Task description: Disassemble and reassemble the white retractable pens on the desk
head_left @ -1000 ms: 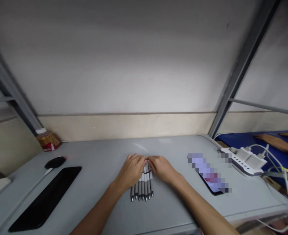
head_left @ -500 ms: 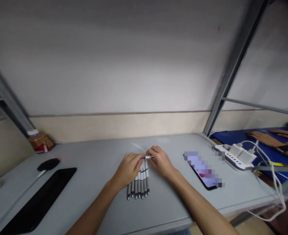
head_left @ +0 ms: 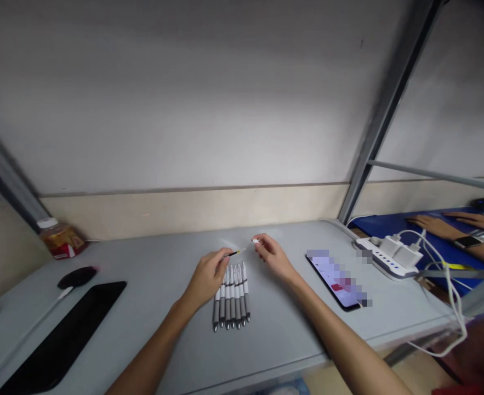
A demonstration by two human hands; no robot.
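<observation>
A row of several grey-and-white pens (head_left: pixel 232 296) lies side by side on the grey table (head_left: pixel 151 274). My left hand (head_left: pixel 205 277) is closed on a thin dark pen part (head_left: pixel 233 253) with a yellowish tip, held just above the far ends of the pens. My right hand (head_left: pixel 271 255) pinches a small white cap-like piece (head_left: pixel 255 240) a little to the right of and apart from the left hand's part.
A phone (head_left: pixel 338 277) lies right of the pens, and a white power strip (head_left: pixel 389 255) with chargers and cables beyond it. A black pad (head_left: pixel 64 334), a dark mouse (head_left: pixel 76 276) and a jar (head_left: pixel 61 238) are at the left. Another person's hands (head_left: pixel 439 225) rest on a blue surface far right.
My hands were together over the pens' far ends; they have drawn apart, the left now holding a thin dark part and the right a small white piece.
</observation>
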